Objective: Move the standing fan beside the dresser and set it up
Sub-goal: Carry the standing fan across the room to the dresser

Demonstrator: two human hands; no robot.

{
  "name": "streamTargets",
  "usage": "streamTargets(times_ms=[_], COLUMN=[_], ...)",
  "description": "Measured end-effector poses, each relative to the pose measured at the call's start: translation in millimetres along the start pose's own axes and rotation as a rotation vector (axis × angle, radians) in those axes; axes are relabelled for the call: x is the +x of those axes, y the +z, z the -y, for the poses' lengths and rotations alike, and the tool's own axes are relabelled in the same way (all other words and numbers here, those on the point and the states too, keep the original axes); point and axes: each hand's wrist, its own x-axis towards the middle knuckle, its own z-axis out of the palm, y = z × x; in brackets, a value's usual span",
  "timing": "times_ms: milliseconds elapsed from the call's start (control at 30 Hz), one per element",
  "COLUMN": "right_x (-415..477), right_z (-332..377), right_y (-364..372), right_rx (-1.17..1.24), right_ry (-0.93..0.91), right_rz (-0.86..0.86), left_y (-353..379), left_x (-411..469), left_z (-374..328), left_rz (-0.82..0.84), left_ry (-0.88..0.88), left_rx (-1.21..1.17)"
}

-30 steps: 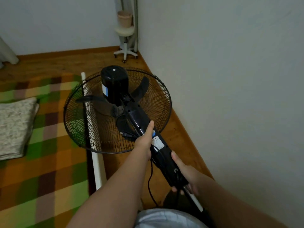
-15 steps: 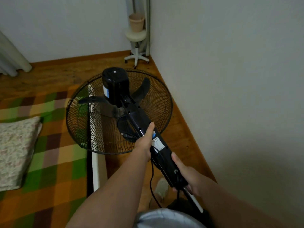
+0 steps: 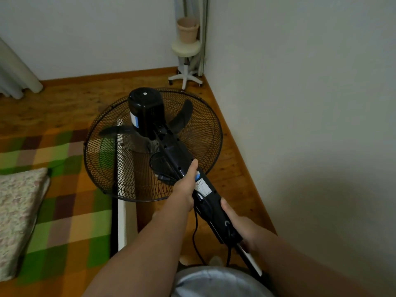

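A black standing fan [image 3: 147, 116] is tilted away from me, its round wire cage facing down toward the floor and the bed edge. My left hand [image 3: 186, 185] grips the fan's black control column just under the head, thumb along the top. Lower on the same column my right hand [image 3: 242, 228] grips it near where the white pole begins. The fan's black cord [image 3: 194, 236] hangs down between my arms. The fan's base is hidden below the frame. No dresser is in view.
A bed with a green, orange and brown checked blanket [image 3: 64, 189] and a folded pale cloth [image 3: 19, 215] fills the left. A white wall [image 3: 310, 125] runs along the right. A white wheeled stool [image 3: 186, 61] carrying a beige pot [image 3: 188, 30] stands in the far corner.
My view has moved forward and lifted slightly, bringing the corner stool and curtain closer. Both hands keep the same hold on the fan column, which stays tilted.
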Motion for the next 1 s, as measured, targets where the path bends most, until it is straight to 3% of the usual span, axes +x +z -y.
streamTargets(times_ms=[167,567,1000], right_x=[38.6,88.7,170.8], right_z=[58.7,245.7,370.3], right_y=[15.4,82.1,83.8], right_rx=[0.006,0.149,0.157], right_ry=[-0.002,-0.056,-0.139], right_rz=[-0.076,-0.070,-0.089], left_y=[-10.6,-57.8,-53.4], left_x=[43.6,130.4,212.9], left_z=[-62.3,-244.3,-362.1], left_rz=[0.026,0.052,0.016], left_ry=[-0.018,-0.009,-0.010], left_rx=[0.008,0.024,-0.016])
